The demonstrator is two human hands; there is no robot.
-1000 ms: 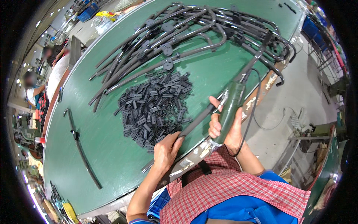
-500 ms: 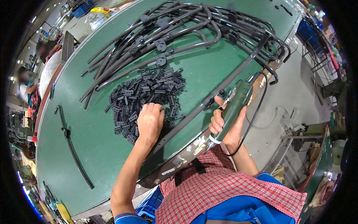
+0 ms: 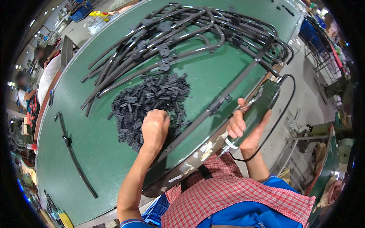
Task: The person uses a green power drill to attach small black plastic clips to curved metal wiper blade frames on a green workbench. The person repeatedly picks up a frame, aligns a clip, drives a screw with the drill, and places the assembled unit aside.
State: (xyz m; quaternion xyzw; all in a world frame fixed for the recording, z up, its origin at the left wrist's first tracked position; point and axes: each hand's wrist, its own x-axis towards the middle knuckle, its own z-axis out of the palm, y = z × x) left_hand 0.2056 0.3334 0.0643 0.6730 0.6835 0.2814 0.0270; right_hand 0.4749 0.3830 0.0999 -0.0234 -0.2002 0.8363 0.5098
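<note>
My left hand [image 3: 155, 127] is at the near edge of a pile of small black plastic pieces [image 3: 133, 102]. Its fingers curl down and inward; what they pinch, if anything, is hidden beneath the hand. My right hand [image 3: 254, 138] wraps round a dark green electric screwdriver [image 3: 261, 108], with the bit slanting down toward my apron and the cord looping off its top end. Between the two hands a black bent metal tube [image 3: 197, 117] lies along the table's near edge, with a small fitting on it.
Several black bent tubes [image 3: 152, 41] with round fittings are heaped on the far side of the green table [image 3: 104, 159]. A single short tube [image 3: 76, 161] lies to the left. The black cord [image 3: 286, 114] hangs beside my right hand. Two people are beyond the left edge.
My right hand has moved to the right with the electric screwdriver, away from the tube. My left hand has shifted slightly nearer, still at the pile.
</note>
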